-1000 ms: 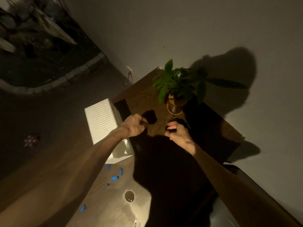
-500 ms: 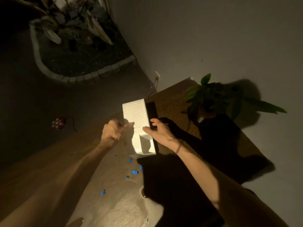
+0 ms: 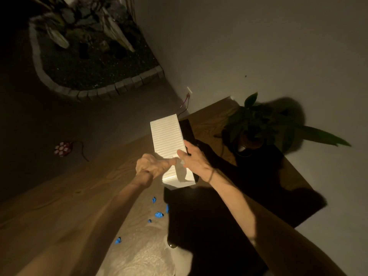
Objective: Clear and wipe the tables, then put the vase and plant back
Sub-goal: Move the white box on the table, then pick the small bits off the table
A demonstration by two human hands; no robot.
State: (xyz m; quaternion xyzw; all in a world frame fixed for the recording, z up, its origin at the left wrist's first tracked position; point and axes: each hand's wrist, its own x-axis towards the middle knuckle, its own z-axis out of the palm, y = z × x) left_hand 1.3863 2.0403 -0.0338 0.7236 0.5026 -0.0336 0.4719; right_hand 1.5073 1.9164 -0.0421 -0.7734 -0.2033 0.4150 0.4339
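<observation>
Plant (image 3: 256,124) sits in its pot at the far corner of the table (image 3: 103,188), close to the wall and mostly in shadow, well apart from both hands. Nearer, a white ribbed box (image 3: 169,144) stands upright on the table. Right hand (image 3: 196,161) is laid against the box's right side, fingers loosely extended, thumb on the front face. Left hand (image 3: 153,166) is curled into a loose fist just left of the box, its fingers reaching toward the box's lower front; whether it grips anything I cannot tell. Small blue scraps (image 3: 158,214) lie scattered on the table below the box. On the floor to the left, a red-and-white patterned thing (image 3: 63,148).
</observation>
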